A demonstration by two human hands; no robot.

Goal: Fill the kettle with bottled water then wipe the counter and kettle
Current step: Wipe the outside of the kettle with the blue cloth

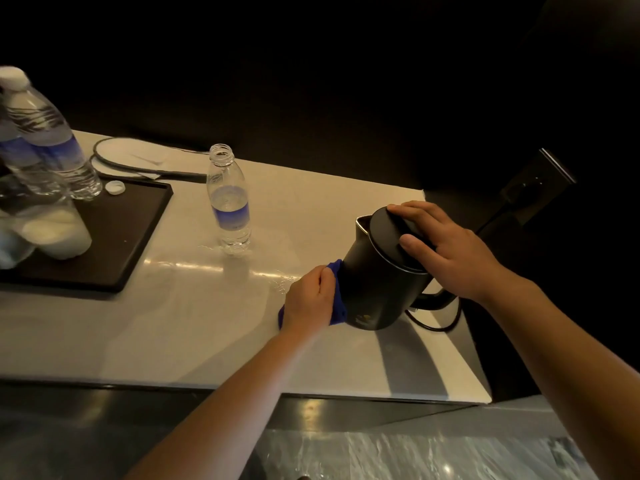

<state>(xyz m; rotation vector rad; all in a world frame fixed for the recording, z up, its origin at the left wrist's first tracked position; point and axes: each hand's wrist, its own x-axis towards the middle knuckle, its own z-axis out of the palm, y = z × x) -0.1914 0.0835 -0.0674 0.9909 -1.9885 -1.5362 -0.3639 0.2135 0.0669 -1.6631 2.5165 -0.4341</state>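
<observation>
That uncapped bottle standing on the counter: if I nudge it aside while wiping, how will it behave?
The open bottle is tall, narrow and looks only part full, so it would probably tip easily. With its cap off, a tip would likely spill. The counter beside it looks wet, so it may slide rather than grip.

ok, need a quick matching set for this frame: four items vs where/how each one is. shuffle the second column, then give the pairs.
Items:
1. kettle
2. blue cloth
3. open bottle
4. bottle cap

States:
A. loose on the dark tray
B. standing uncapped on the counter
C. gripped in the left hand, pressed to the kettle's side
D. tilted, the right hand on its lid

Pairs: 1-D, 2-C, 3-B, 4-A
</observation>
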